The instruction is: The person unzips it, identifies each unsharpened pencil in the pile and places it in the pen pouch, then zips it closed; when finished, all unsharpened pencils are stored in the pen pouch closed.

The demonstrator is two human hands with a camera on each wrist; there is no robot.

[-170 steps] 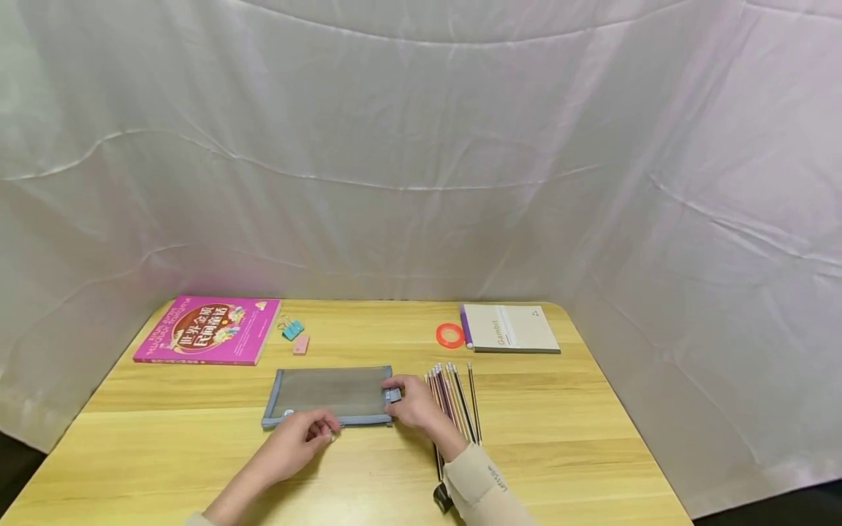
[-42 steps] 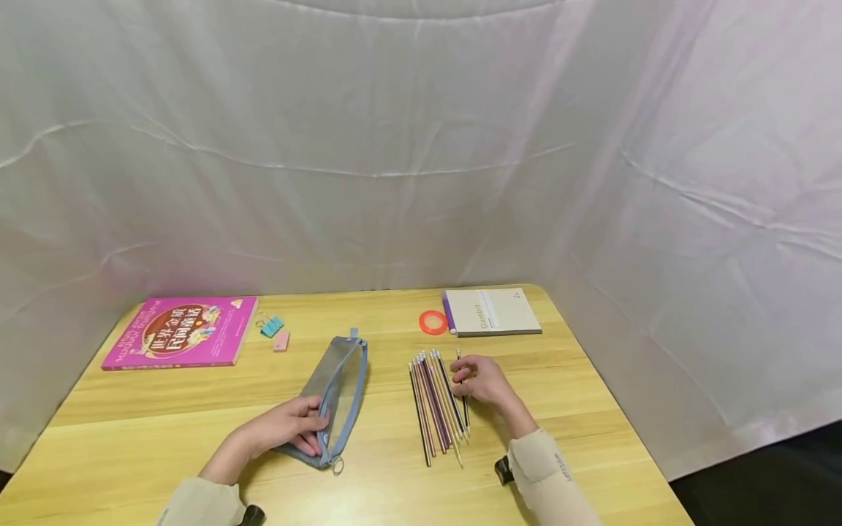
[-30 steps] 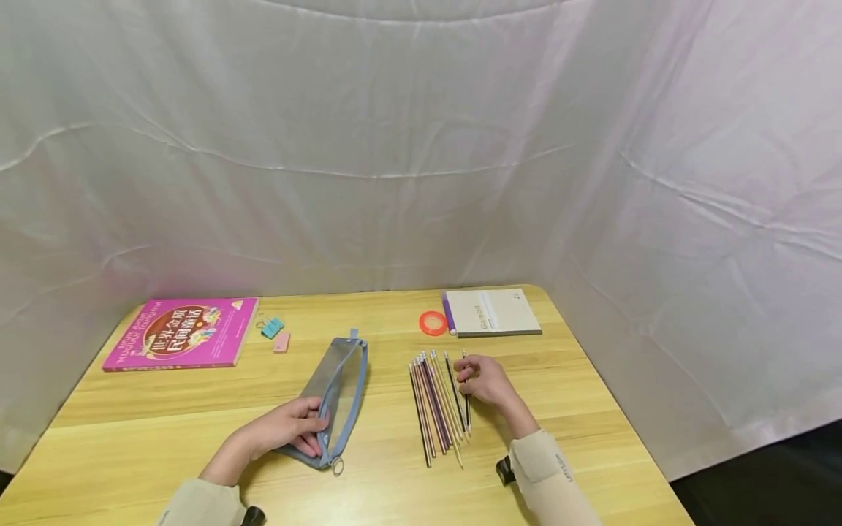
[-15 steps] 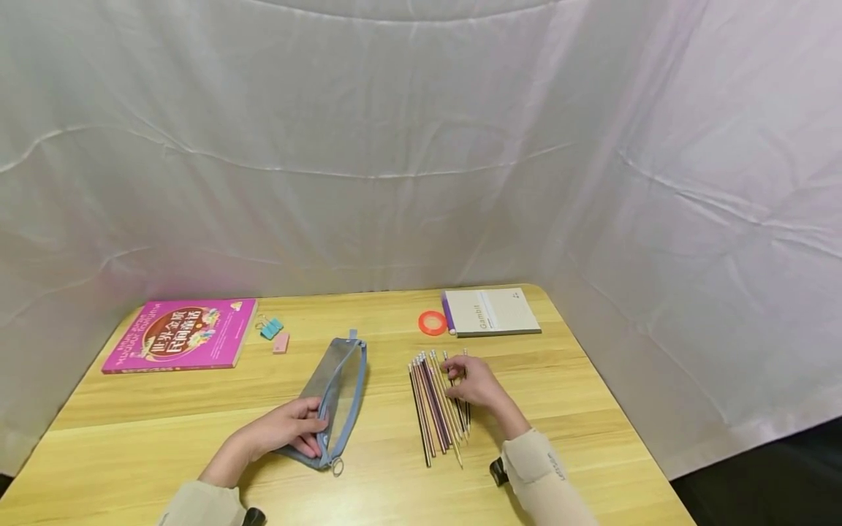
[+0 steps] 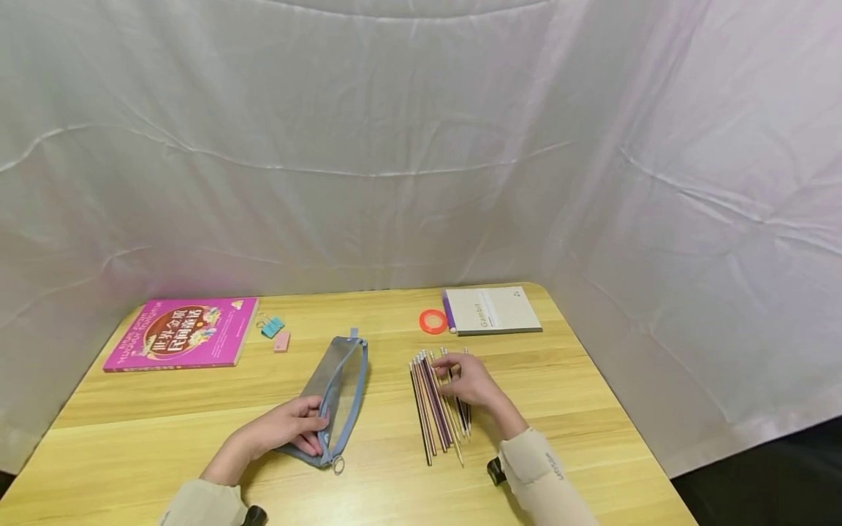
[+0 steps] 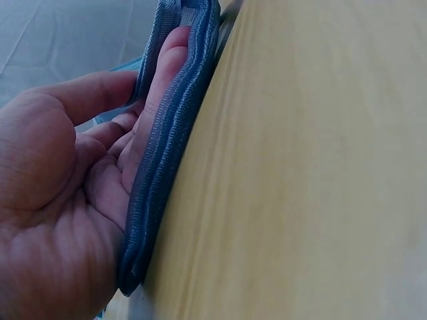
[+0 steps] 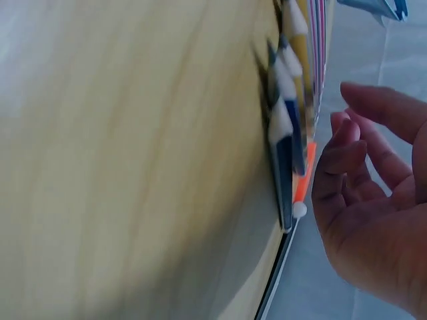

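Observation:
In the head view, a grey mesh pencil case (image 5: 324,371) with blue edging lies unzipped, its mouth gaping to the right and a ring at its near end. My left hand (image 5: 283,429) grips its side, thumb and fingers around the blue edge (image 6: 170,133) in the left wrist view. Several pencils (image 5: 434,413) lie side by side to the right, points towards me. Over their eraser ends hovers my right hand (image 5: 470,381), fingers loosely bent. The right wrist view has this hand (image 7: 377,200) beside the pencil tips (image 7: 283,127), with nothing between thumb and fingers.
Behind the pencils lie a red tape ring (image 5: 433,312), a purple pen (image 5: 449,313) and a notebook (image 5: 500,310). At the back left are a pink book (image 5: 187,354), teal binder clips (image 5: 272,326) and a pink eraser (image 5: 281,341). A pale curtain (image 5: 408,219) encloses the table.
Since the oldest frame the pencil case has been opened and turned lengthwise. My right hand has gone from it to the pencils, lately shifting left across them; two dark pencils lie closer together at right.

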